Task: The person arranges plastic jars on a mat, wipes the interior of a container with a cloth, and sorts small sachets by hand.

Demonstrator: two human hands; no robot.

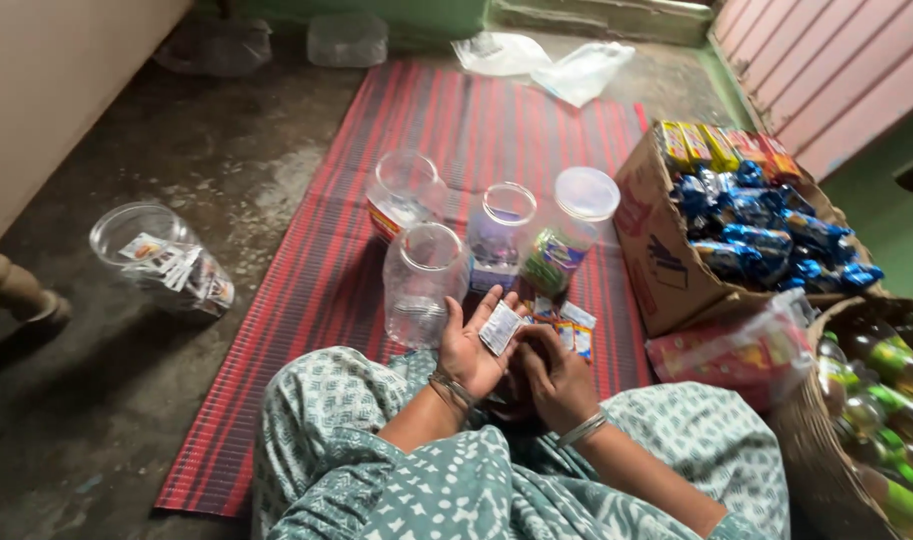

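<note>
The basket (826,450) is cut off by the right edge

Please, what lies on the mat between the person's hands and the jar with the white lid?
In the head view, a few small flat sachets lie on the striped mat between the hands and the lidded jar. The left hand holds one more sachet.
</note>
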